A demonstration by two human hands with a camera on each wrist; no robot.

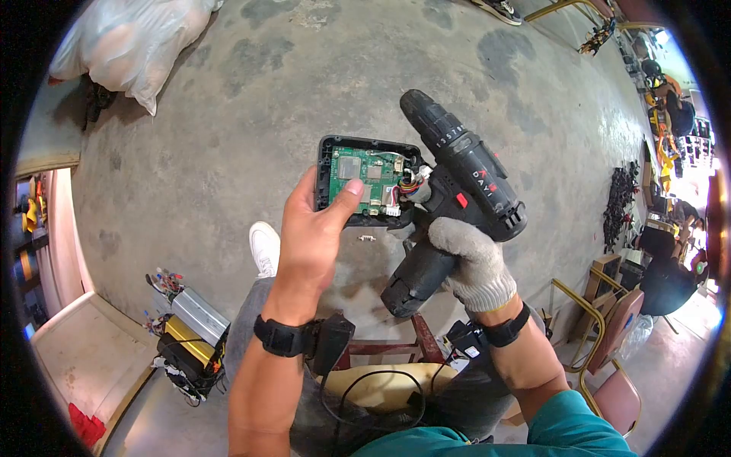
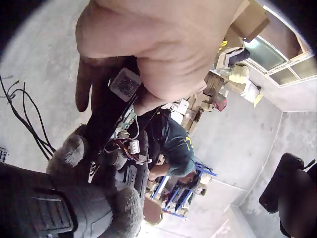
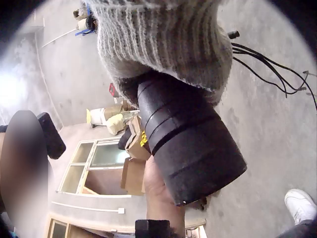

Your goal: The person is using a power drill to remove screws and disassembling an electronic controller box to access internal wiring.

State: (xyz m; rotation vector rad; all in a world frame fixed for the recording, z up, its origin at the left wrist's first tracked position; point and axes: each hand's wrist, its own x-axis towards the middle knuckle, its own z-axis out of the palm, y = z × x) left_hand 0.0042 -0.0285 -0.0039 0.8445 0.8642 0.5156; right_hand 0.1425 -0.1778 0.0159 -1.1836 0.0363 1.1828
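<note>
My bare left hand (image 1: pixel 312 232) grips an open black plastic case (image 1: pixel 369 142), its thumb pressed on the green circuit board (image 1: pixel 373 169) inside. Coloured wires (image 1: pixel 411 185) with white connectors come off the board's right side. In my gloved right hand (image 1: pixel 476 266) is a black cordless drill (image 1: pixel 474 183), held by its handle with the chuck tilted up and left. The drill's body overlaps the case's right edge in the head view. Seen from the right wrist, the knitted glove (image 3: pixel 163 44) wraps the handle above the dark battery end (image 3: pixel 198 153). Gloved fingertips (image 2: pixel 72 151) show beside the case in the left wrist view.
Concrete floor (image 1: pixel 228 152) spreads below. A small metal piece (image 1: pixel 367 238) appears under the case. At the left stand silver and gold electronic boxes (image 1: pixel 194 316) with loose wires; a white bag (image 1: pixel 145 46) lies farther up. Folding chairs (image 1: pixel 609 343) stand at the right.
</note>
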